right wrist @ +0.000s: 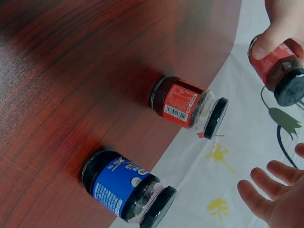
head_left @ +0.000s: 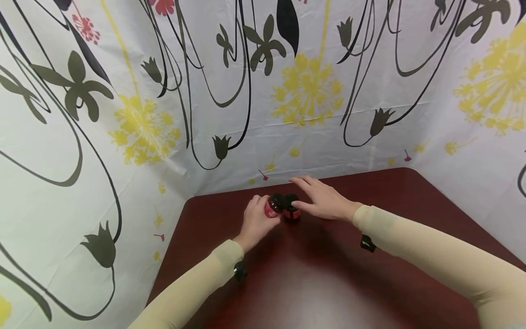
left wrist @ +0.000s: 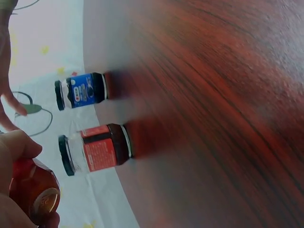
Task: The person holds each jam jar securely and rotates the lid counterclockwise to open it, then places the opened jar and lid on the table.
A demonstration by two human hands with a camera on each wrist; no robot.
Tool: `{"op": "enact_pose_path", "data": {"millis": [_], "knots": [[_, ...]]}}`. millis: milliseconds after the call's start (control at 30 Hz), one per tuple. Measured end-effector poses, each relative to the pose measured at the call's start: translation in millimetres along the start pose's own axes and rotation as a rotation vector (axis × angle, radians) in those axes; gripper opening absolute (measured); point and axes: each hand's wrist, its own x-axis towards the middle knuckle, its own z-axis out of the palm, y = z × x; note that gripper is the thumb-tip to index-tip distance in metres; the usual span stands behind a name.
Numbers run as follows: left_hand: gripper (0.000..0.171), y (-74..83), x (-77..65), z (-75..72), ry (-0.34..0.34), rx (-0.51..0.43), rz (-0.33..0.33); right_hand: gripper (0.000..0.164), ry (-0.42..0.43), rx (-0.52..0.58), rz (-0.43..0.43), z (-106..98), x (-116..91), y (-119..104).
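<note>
My left hand (head_left: 255, 221) grips a red-labelled glass jar (right wrist: 275, 64) with a black lid, held up off the table and tilted. In the left wrist view the base of this jar (left wrist: 35, 190) shows between thumb and fingers. A second red-labelled jar (left wrist: 100, 149), black-lidded with dark contents, stands upright on the table beside it. My right hand (head_left: 326, 198) hovers with spread fingers above the standing jars and holds nothing. A blue-labelled jar (right wrist: 126, 187) with a black lid also stands there; the head view does not show it clearly.
The dark red wooden table (head_left: 304, 283) has rounded far corners. A white patterned cloth (head_left: 263, 114) hangs close around its back and sides. Dark wrist devices (head_left: 367, 243) sit under both forearms.
</note>
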Motion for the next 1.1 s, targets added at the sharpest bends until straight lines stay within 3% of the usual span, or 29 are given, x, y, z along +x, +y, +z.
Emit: {"op": "enact_pose_path", "data": {"millis": [667, 1100], "knots": [[0.059, 18.9, 0.2, -0.7, -0.041, -0.023, 0.044, 0.068, -0.066, 0.044, 0.052, 5, 2, -6], [0.06, 24.8, -0.5, 0.0, 0.011, 0.011, 0.118, 0.061, -0.037, 0.022, 0.049, 8, 5, -11]]}}
